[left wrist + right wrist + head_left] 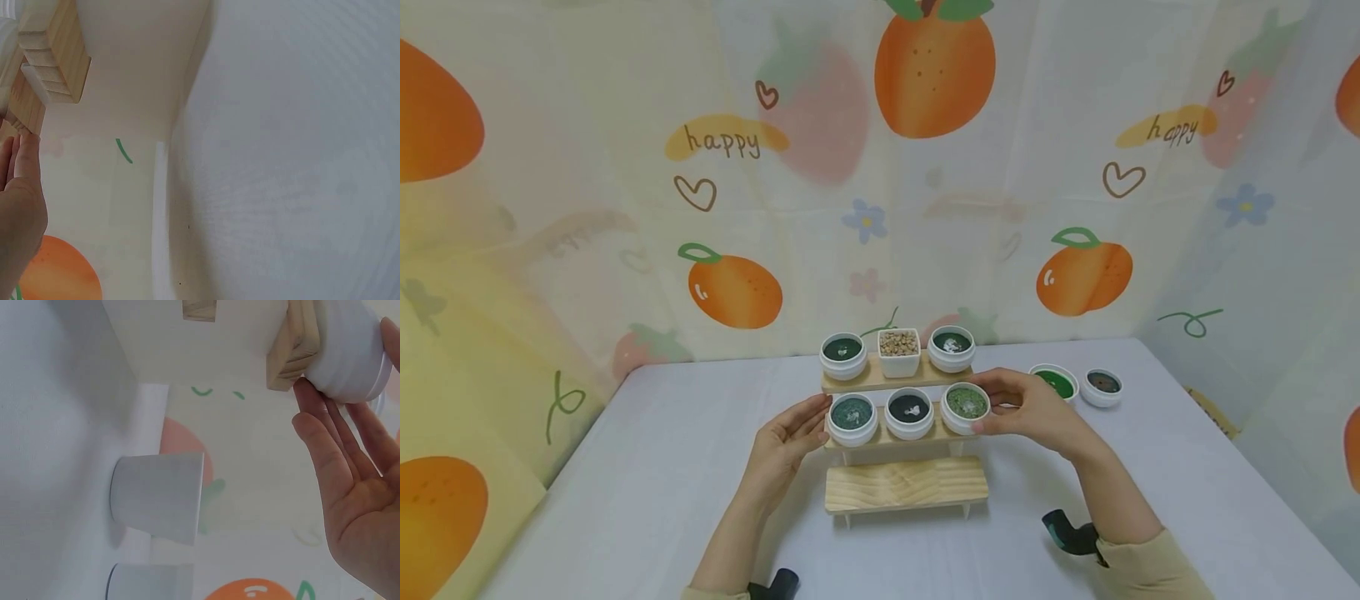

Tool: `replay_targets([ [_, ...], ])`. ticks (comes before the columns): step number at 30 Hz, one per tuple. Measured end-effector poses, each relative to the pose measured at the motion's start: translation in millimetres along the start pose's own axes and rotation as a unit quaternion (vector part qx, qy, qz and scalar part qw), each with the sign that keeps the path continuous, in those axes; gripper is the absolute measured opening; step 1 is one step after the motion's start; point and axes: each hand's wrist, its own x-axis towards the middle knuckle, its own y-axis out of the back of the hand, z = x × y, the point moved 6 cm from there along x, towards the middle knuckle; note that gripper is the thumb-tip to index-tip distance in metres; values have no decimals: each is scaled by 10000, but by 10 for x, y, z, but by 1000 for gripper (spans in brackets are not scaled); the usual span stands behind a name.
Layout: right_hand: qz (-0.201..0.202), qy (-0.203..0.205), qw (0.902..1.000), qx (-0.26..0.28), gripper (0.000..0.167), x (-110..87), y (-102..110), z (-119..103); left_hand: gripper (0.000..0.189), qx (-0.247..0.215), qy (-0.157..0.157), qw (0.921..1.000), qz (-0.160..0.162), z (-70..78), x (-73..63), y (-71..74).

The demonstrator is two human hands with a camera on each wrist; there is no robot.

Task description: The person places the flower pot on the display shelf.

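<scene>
A wooden stepped stand [906, 483] holds white pots on its upper two tiers. At the right end of the middle tier, my right hand [1033, 408] holds a white pot [966, 402] with speckled green filling, thumb in front and fingers behind. That pot [347, 353] sits on the shelf end in the right wrist view. My left hand [786, 446] touches the left end of the middle tier with fairly straight fingers, beside a pot with teal filling [853, 414]. Between them stands a dark-filled pot [909, 408].
On the top tier are a square pot of tan bits [898, 343] and two round green-filled pots [842, 350]. Right of the stand, a bright green-filled pot [1056, 383] and a brown-filled pot [1103, 383] stand on the white table [647, 483]. A fruit-print curtain [925, 208] hangs behind.
</scene>
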Motion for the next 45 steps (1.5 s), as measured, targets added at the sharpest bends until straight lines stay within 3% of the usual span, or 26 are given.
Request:
replay_targets([
  [35,-78,48,9999,85,59,-6,-38,4,60,-33,28,10000,70,-5,-5,12],
  [45,-80,253,9995,146,58,-106,125,75,60,-62,40,10000,61,-8,2,13],
])
